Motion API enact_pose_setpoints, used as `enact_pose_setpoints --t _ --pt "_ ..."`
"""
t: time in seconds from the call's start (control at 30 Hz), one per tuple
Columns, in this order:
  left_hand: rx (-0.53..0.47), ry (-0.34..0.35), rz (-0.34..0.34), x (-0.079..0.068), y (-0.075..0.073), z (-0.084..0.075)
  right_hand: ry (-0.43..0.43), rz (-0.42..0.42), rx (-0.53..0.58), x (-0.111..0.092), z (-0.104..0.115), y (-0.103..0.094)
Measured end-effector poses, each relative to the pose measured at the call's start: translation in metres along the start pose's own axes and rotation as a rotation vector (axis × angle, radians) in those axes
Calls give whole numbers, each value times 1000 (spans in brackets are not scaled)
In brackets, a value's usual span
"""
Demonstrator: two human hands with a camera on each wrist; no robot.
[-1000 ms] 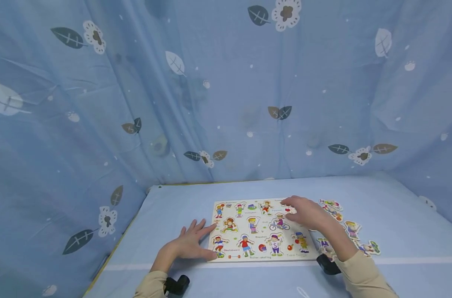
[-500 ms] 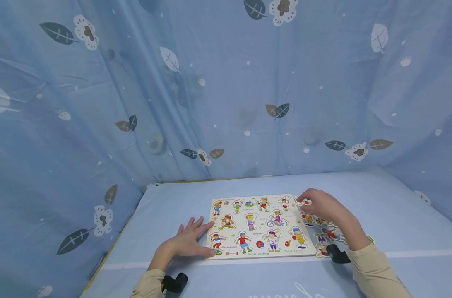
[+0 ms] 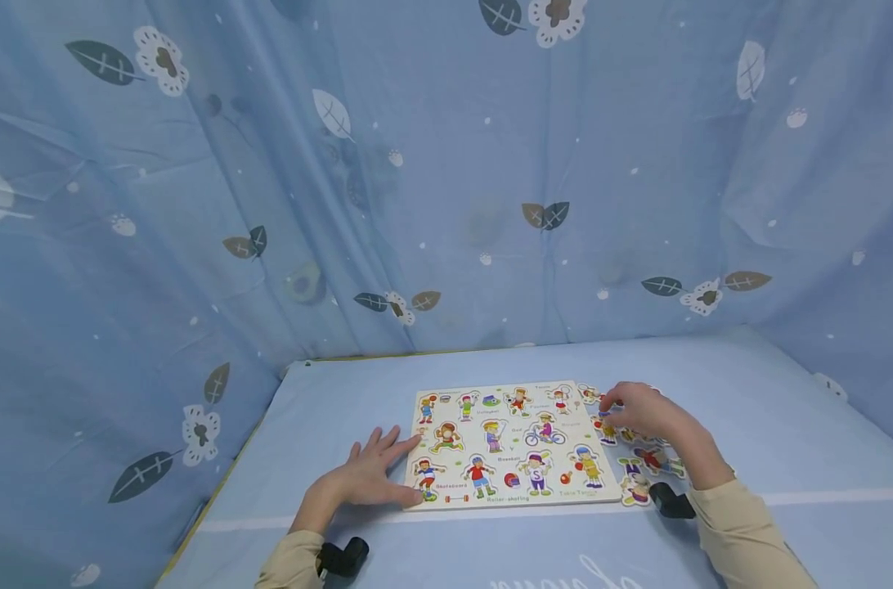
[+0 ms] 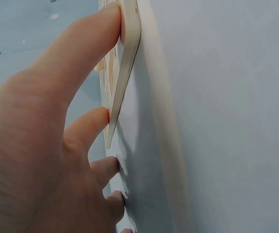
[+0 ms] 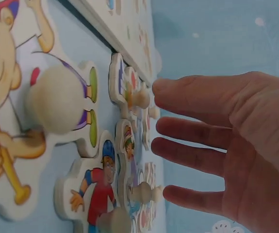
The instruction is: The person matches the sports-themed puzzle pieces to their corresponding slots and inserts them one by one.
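A wooden peg puzzle board [image 3: 586,425] printed with children playing sports lies on the table. My left hand [image 3: 358,478] rests with spread fingers at its left side; the left wrist view shows the thumb [image 4: 88,41] against the board's edge. My right hand [image 3: 648,413] hovers over the loose puzzle pieces beside the board's right edge. In the right wrist view, its fingers extend nearly straight, and the thumb [image 5: 188,94] tip is right by a wooden knob [image 5: 141,98] on a piece. Nothing shows gripped.
Several knobbed pieces lie close together right of the board, among them a bat-holding child [image 3: 634,483] and a red-shirted child [image 3: 658,460]. A blue patterned curtain [image 3: 446,180] hangs behind and beside the pale blue table cover [image 3: 358,384].
My right hand has moved right, from over the board's right part to over the loose pieces. The left hand stays at the board's left edge. The head view shifts slightly.
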State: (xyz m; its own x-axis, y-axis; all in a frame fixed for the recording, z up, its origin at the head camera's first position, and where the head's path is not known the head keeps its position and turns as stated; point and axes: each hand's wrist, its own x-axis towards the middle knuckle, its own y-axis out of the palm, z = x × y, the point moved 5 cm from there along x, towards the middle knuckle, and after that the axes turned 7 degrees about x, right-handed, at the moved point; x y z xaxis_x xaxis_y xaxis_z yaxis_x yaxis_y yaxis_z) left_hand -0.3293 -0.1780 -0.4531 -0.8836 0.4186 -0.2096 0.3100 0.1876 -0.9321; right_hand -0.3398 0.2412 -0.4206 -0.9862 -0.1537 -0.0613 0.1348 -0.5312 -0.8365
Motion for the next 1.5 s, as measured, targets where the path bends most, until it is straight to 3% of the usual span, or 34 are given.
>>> enact_pose_setpoints --t 0.23,0.47,0.77,1.03,1.5 --pt "-7 -1 -1 -1 -2 1 34 -12 47 2 -3 6" --pt "-7 -2 -3 -2 -4 3 -1 -36 -4 6 0 9" --pt "-4 6 2 -1 0 2 14 -43 -36 1 -5 12" --pt "13 -5 0 0 2 1 -10 -46 -70 -3 -5 3" --pt "13 -10 6 2 2 2 -2 13 -32 -7 3 -3"
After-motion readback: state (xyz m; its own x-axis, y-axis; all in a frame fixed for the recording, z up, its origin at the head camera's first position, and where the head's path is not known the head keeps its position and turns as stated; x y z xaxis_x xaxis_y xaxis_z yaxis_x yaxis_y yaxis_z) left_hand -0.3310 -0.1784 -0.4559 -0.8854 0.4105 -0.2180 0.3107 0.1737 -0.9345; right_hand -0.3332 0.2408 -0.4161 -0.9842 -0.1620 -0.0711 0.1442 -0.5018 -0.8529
